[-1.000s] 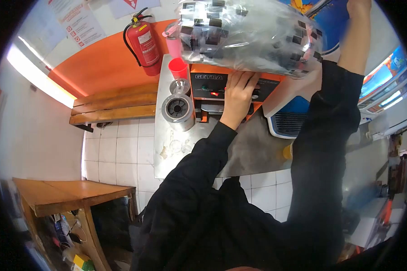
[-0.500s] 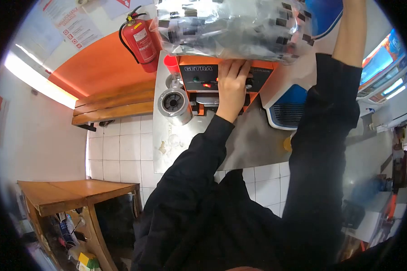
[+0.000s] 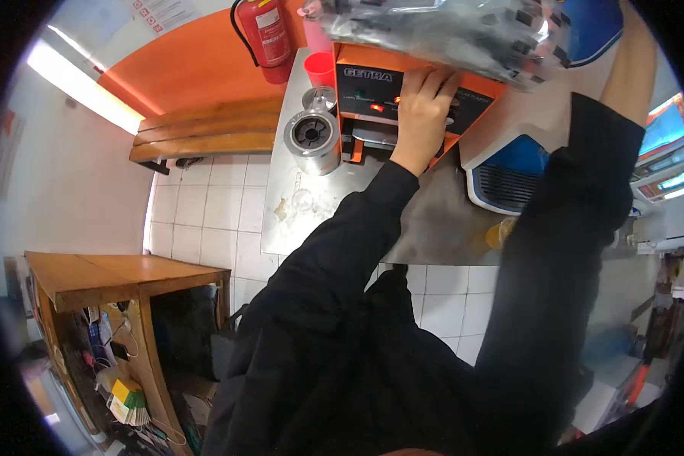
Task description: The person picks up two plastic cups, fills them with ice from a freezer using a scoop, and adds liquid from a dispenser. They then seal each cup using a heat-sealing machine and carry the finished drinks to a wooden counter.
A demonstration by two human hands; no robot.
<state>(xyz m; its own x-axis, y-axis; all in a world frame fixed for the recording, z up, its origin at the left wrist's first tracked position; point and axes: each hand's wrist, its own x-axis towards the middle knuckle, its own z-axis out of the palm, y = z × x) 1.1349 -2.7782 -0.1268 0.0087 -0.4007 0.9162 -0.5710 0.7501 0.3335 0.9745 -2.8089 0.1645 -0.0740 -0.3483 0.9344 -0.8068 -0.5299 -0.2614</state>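
Note:
My left hand (image 3: 424,110) rests against the dark front panel of an orange GETRA cup sealing machine (image 3: 368,76). Its fingers are bent and slightly apart, pointing up across the panel; the fingertips and thumb are partly hidden. Red lights glow beside the hand, and a knob (image 3: 453,115) shows at its right. My right forearm (image 3: 632,72) reaches up past the machine's right side, and the right hand lies beyond the top edge. Clear plastic film with dark marks (image 3: 441,34) sits in a big roll on top of the machine.
On the steel table (image 3: 281,220) stand a metal canister (image 3: 317,156), a red cup (image 3: 321,70) and a blue-and-white appliance (image 3: 509,178). A yellow drink (image 3: 498,234) is near my right sleeve. Behind are a wooden bench (image 3: 205,129) and a fire extinguisher (image 3: 270,38). A wooden desk (image 3: 129,273) stands at left.
The view has shifted, so the machine and table appear higher and further right. My left hand stays on the panel; my right arm stays raised.

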